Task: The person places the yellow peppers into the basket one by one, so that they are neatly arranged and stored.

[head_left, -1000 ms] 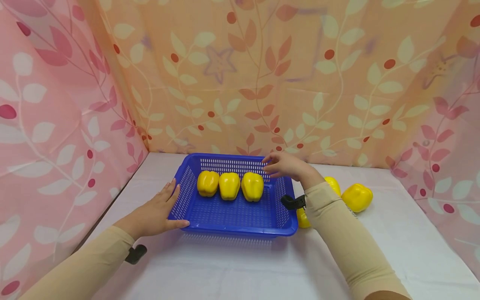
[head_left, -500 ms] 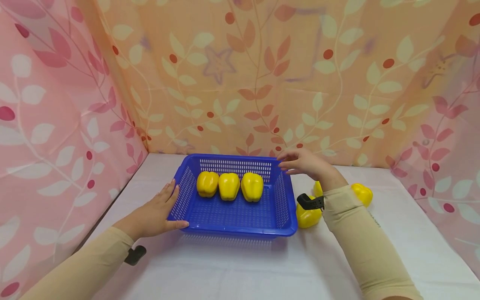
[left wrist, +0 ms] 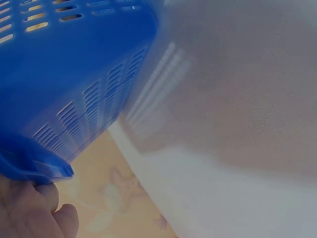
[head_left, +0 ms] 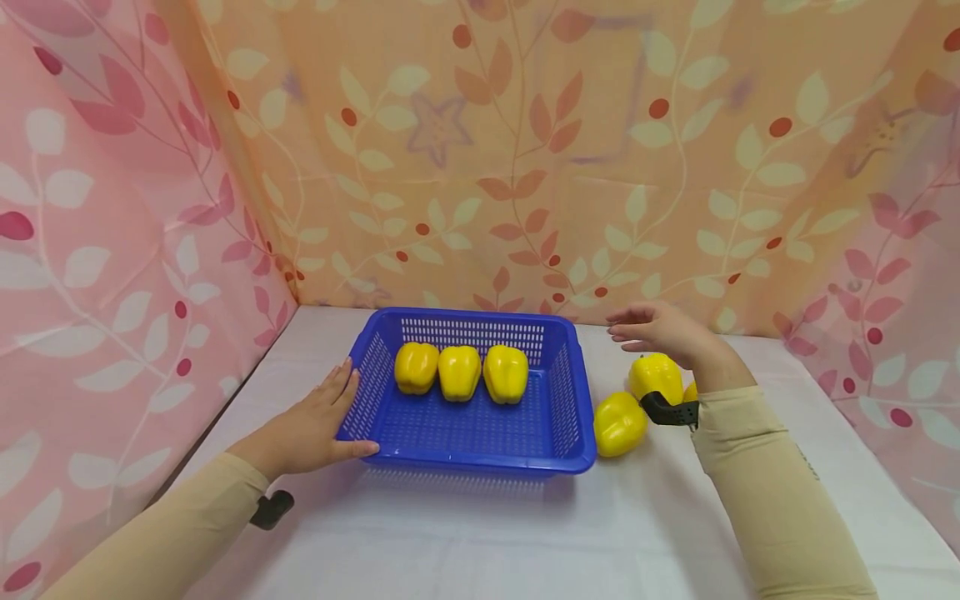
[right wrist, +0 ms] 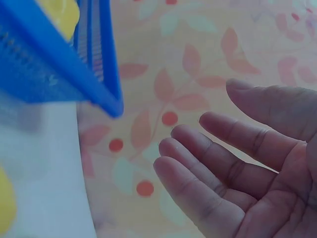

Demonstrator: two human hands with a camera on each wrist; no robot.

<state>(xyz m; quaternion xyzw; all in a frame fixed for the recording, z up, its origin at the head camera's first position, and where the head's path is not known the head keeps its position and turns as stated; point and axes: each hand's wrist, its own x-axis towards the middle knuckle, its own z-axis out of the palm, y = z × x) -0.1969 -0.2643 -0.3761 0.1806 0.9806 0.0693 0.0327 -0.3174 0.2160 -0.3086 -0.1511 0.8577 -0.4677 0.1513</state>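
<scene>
My left hand (head_left: 313, 425) lies against the left side of the blue plastic basket (head_left: 480, 461), fingers extended along the rim and thumb on the near-left corner. The left wrist view catches part of that hand (left wrist: 37, 210) touching the rim. Inside the basket sit three yellow bell peppers, a left one (head_left: 416, 367), a middle one (head_left: 459, 372) and a right one (head_left: 506, 374), in a row. My right hand (head_left: 667, 333) hovers right of the basket, holding nothing, its fingers loosely extended (right wrist: 237, 163). Below it are yellow bell peppers on the table: one pepper (head_left: 620, 424) beside the basket, another (head_left: 655, 377) behind it.
A further yellow pepper (head_left: 691, 392) is mostly hidden by the right wrist. The white cloth-covered table (head_left: 450, 542) is bounded by a patterned orange curtain (head_left: 480, 167) behind and pink curtains (head_left: 97, 250) at the sides.
My right hand has moved rightward from above the basket's far right corner to above the loose peppers, revealing more of the two nearest the basket. The left hand and basket stay put.
</scene>
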